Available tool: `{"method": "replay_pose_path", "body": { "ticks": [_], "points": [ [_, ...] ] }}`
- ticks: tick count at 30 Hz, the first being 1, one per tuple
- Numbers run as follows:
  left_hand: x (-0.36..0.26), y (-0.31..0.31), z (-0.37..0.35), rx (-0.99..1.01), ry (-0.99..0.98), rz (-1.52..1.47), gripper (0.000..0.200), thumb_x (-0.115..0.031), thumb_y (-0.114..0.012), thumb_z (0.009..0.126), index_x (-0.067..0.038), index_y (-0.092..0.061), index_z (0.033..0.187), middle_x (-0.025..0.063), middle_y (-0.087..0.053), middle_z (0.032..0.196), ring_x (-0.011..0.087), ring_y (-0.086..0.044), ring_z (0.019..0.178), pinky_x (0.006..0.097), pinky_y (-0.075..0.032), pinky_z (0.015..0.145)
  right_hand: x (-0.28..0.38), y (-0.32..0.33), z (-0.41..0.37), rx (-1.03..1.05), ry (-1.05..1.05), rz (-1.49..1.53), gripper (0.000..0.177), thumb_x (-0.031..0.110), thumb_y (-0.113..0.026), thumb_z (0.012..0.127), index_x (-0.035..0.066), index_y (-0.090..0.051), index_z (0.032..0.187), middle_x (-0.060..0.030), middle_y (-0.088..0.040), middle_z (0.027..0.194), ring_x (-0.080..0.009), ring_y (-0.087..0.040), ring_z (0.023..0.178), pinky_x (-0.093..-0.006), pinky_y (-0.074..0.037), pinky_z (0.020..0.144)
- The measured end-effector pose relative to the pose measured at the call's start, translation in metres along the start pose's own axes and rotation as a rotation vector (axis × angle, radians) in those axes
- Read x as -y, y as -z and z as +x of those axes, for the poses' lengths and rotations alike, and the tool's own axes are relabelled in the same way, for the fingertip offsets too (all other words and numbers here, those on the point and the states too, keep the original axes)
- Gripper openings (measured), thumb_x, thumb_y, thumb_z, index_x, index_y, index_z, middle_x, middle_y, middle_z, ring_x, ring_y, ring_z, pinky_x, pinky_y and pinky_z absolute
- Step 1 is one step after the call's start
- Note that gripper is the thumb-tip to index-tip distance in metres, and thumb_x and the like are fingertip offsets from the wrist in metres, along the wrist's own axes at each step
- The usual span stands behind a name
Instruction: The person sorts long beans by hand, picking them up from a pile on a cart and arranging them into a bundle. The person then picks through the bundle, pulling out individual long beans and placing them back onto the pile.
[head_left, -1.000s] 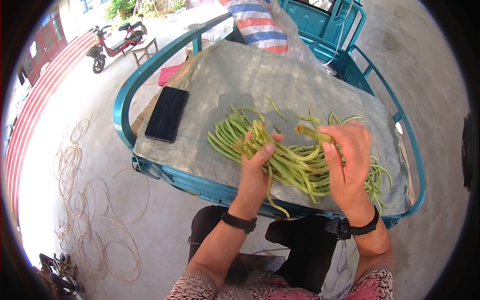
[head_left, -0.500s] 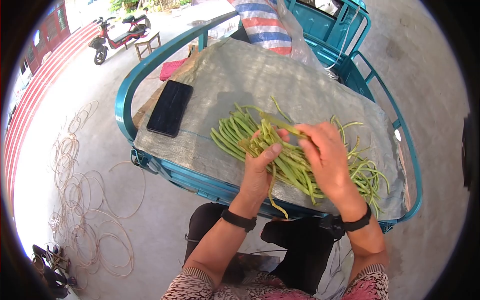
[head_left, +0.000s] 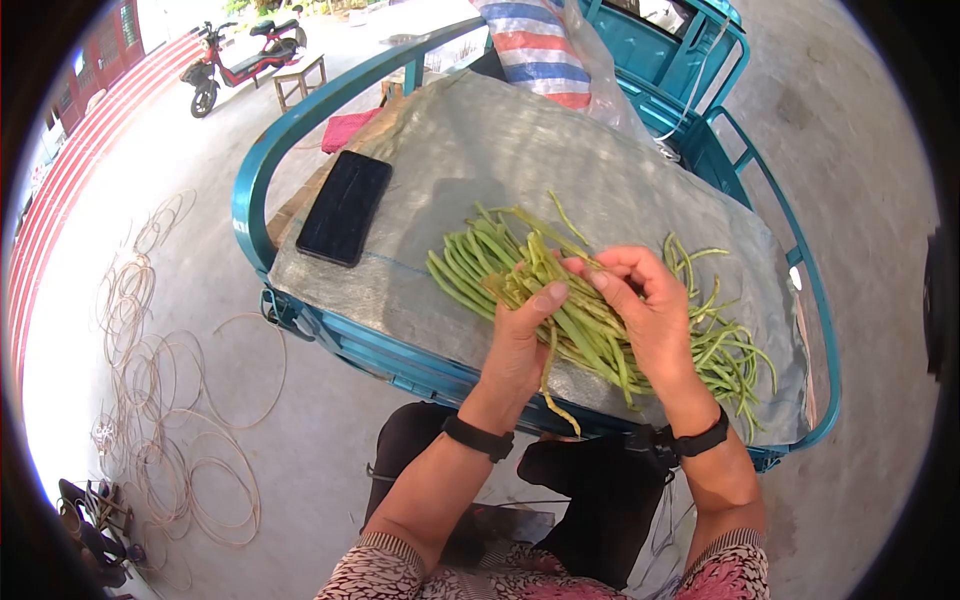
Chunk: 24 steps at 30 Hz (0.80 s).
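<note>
My left hand (head_left: 519,335) is closed around a bunch of long green beans (head_left: 535,285), its thumb across the top and one yellowed bean dangling below. Close by on the right, my right hand (head_left: 655,315) pinches the end of a single bean (head_left: 560,240) between thumb and fingers. More green beans (head_left: 470,265) lie in a heap under and left of the bunch. Thin, curly beans (head_left: 735,360) are spread out beyond my right hand. All of them rest on a grey woven sheet (head_left: 500,140).
A black phone (head_left: 345,208) lies on the sheet's left side. Blue rails of a cart (head_left: 250,190) surround the sheet. A striped sack (head_left: 540,50) stands at the back. Coiled wire (head_left: 150,380), a stool (head_left: 300,82) and a red scooter (head_left: 245,65) are on the ground left.
My right hand has shifted slightly left and turned, its fingers now bunched nearer the left hand. The left hand keeps its grip on the bunch. The view has tilted a little.
</note>
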<state>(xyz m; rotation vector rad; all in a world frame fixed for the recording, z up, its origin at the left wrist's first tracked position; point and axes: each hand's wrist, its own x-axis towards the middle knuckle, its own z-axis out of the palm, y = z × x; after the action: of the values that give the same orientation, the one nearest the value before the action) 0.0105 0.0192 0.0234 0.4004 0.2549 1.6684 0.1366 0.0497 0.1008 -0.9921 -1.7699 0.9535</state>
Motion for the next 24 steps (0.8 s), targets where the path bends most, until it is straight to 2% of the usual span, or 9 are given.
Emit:
{"method": "replay_pose_path", "body": {
  "ticks": [4, 6, 9, 12, 15, 18, 21, 24],
  "points": [
    [-0.004, -0.005, -0.004, -0.004, 0.005, -0.036, 0.039, -0.010, -0.068, 0.086, -0.002, -0.054, 0.121, 0.0102, -0.063, 0.114, 0.0203, -0.061, 0.110, 0.0377, -0.054, 0.093, 0.010, 0.018, -0.002, -0.110, 0.304, -0.333, 0.014, 0.001, -0.067, 0.089, 0.002, -0.068, 0.102, -0.0072, -0.062, 0.096, -0.0127, -0.060, 0.082, -0.0260, -0.049, 0.071],
    [-0.004, -0.005, -0.003, -0.012, 0.006, -0.041, 0.040, -0.010, -0.068, 0.086, -0.002, -0.053, 0.123, 0.0111, -0.062, 0.117, 0.0208, -0.060, 0.111, 0.0386, -0.054, 0.094, 0.014, 0.027, -0.004, -0.182, 0.406, -0.466, 0.015, 0.001, -0.069, 0.086, 0.003, -0.069, 0.100, -0.0075, -0.062, 0.093, -0.0167, -0.061, 0.079, -0.0283, -0.048, 0.068],
    [-0.002, -0.004, 0.000, 0.018, -0.022, -0.024, 0.043, -0.013, -0.067, 0.087, -0.002, -0.052, 0.125, 0.0115, -0.059, 0.124, 0.0228, -0.059, 0.115, 0.0421, -0.053, 0.098, 0.015, 0.039, -0.012, -0.061, 0.179, -0.607, 0.015, 0.002, -0.071, 0.083, 0.004, -0.070, 0.098, -0.0065, -0.062, 0.090, -0.0193, -0.061, 0.080, -0.0300, -0.048, 0.066],
    [-0.001, -0.005, -0.001, 0.003, -0.003, -0.029, 0.044, -0.015, -0.067, 0.087, -0.001, -0.052, 0.126, 0.0116, -0.058, 0.125, 0.0244, -0.058, 0.117, 0.0438, -0.053, 0.099, -0.002, 0.041, -0.016, 0.036, 0.395, -0.674, 0.015, 0.005, -0.073, 0.082, 0.006, -0.071, 0.096, -0.0070, -0.062, 0.089, -0.0224, -0.062, 0.081, -0.0331, -0.049, 0.069],
    [0.002, 0.000, -0.002, 0.002, 0.010, -0.009, 0.045, -0.015, -0.069, 0.086, -0.002, -0.051, 0.125, 0.0109, -0.059, 0.120, 0.0257, -0.059, 0.115, 0.0443, -0.054, 0.098, 0.008, 0.046, -0.009, 0.200, 0.566, -0.782, 0.010, 0.012, -0.071, 0.085, 0.006, -0.070, 0.092, -0.0080, -0.063, 0.091, -0.0258, -0.062, 0.082, -0.0359, -0.048, 0.074],
    [0.000, 0.004, -0.001, 0.104, -0.007, 0.025, 0.049, -0.015, -0.071, 0.082, -0.005, -0.049, 0.125, 0.0095, -0.060, 0.112, 0.0271, -0.060, 0.112, 0.0445, -0.054, 0.097, 0.002, 0.071, 0.012, 0.257, 0.401, -0.675, 0.013, 0.016, -0.066, 0.088, 0.006, -0.069, 0.096, -0.0091, -0.064, 0.095, -0.0290, -0.062, 0.089, -0.0382, -0.048, 0.080],
    [-0.002, 0.005, -0.002, 0.179, 0.007, 0.049, 0.052, -0.015, -0.073, 0.078, -0.009, -0.047, 0.123, 0.0085, -0.060, 0.107, 0.0286, -0.061, 0.109, 0.0448, -0.054, 0.095, -0.002, 0.076, 0.037, 0.227, 0.012, -0.676, 0.022, 0.020, -0.064, 0.090, 0.007, -0.066, 0.108, -0.0100, -0.064, 0.104, -0.0314, -0.061, 0.099, -0.0399, -0.048, 0.083],
    [-0.002, 0.008, -0.002, 0.239, 0.027, 0.063, 0.051, -0.011, -0.075, 0.075, -0.012, -0.048, 0.119, 0.0096, -0.061, 0.104, 0.0300, -0.061, 0.107, 0.0449, -0.052, 0.095, -0.047, 0.080, 0.061, 0.403, 0.037, -0.965, 0.033, 0.019, -0.065, 0.088, 0.010, -0.060, 0.120, -0.0106, -0.062, 0.113, -0.0318, -0.060, 0.105, -0.0414, -0.048, 0.086]
  ]
}}
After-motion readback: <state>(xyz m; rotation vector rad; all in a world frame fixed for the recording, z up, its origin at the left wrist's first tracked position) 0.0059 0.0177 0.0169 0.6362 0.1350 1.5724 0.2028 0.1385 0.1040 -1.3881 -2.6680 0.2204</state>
